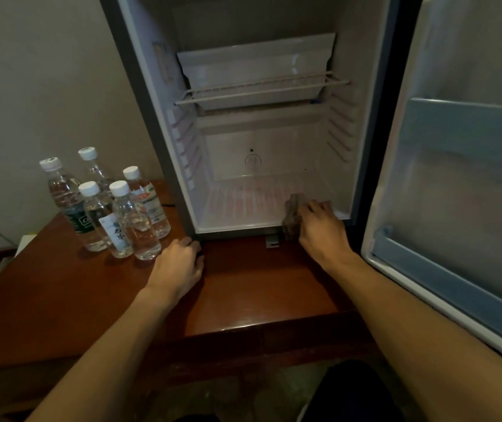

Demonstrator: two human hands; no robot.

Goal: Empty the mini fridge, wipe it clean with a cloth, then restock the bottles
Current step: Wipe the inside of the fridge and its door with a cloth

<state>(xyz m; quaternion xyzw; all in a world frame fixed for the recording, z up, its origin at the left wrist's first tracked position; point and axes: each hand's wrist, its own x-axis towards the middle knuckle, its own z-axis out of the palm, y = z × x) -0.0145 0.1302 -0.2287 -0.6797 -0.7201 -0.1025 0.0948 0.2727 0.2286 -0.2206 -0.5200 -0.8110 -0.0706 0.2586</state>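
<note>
I see the right hand (320,222) gripping the cloth (293,215) on the fridge (262,205) floor's front right corner. Left hand (179,266) lies relaxed on the reddish wooden bench (259,284); five bottles (115,205) stand left, by a beige wall (30,86).

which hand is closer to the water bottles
Left. The left hand rests on the wooden table just right of the bottles; the right hand is across the fridge opening, holding the cloth.
</note>
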